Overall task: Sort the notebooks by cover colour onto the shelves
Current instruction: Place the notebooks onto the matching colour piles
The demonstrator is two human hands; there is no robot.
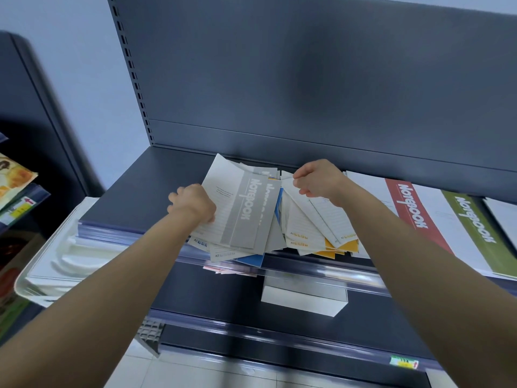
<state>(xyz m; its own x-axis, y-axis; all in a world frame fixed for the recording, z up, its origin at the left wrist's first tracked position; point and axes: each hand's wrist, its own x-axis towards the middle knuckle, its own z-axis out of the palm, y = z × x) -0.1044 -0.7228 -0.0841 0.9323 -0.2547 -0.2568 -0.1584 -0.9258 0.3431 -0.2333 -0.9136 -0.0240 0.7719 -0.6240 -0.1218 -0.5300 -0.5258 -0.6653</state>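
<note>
Head view: a grey-banded white paper notebook (pixel 240 208) printed "Notebook" tops a loose heap on the dark grey metal shelf (pixel 145 189), lying askew with its far corner near the back panel. The left hand (pixel 193 203) grips its left edge, fingers (pixel 174 198) curled round it. The right hand (pixel 319 177) pinches the top corner of a white notebook with yellow trim (pixel 316 219), fingers closed on the paper. Blue-covered notebooks (pixel 251 260) poke out beneath the heap, overhanging the clear plastic shelf strip (pixel 321 268). Just right of the heap a red-banded notebook (pixel 414 208) and a green-banded notebook (pixel 475 225) lie flat, side by side. Both forearms cross the lower shelf, where a white box (pixel 302 301) stands. Pink covers (pixel 229 270) show only as slivers under the strip. White moulded trays (pixel 64 253) sit to the left, blurred.
</note>
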